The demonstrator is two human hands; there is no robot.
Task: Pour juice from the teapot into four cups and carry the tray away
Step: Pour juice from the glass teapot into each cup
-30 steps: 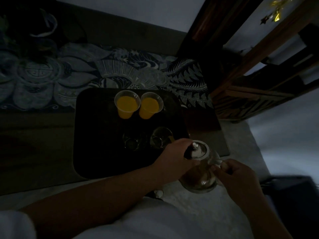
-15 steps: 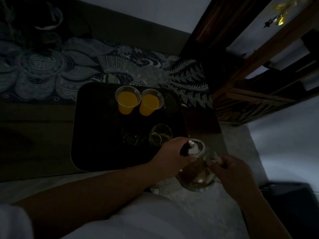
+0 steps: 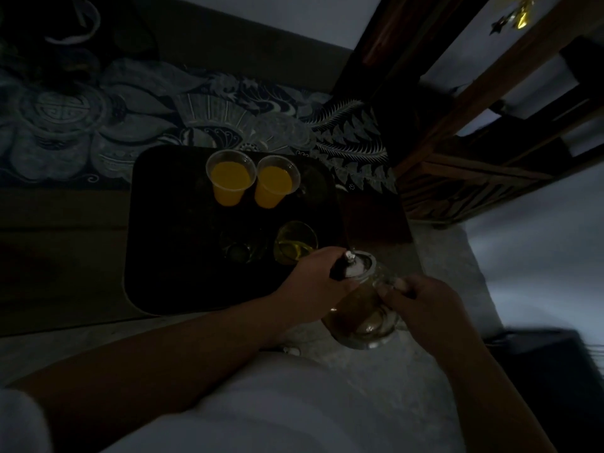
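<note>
The glass teapot point(image 3: 359, 308) sits right of frame centre, just off the lower right corner of the tray point(image 3: 170, 256). It is tipped toward the upper left of the frame, its long axis running from the base at lower right to the lid point(image 3: 457, 273) at upper left; the spout itself is hidden behind the left hand. The body is clear glass with a dim amber content; the lid is pale with a dark knob.

The left hand point(image 3: 313, 282) is pressed over the lid and knob, fingers closed around them. The right hand point(image 3: 421, 305) is clamped on the handle at the teapot's right side.

The tray is dark and rectangular. Two clear cups point(image 3: 230, 178) point(image 3: 276, 182) at its upper edge stand upright, touching, both full of orange juice. A third cup point(image 3: 294, 243), just above the left hand, holds a shallow yellow layer. A fourth cup point(image 3: 240, 251) to its left is barely visible. A patterned cloth point(image 3: 98, 125) lies beyond the tray.
</note>
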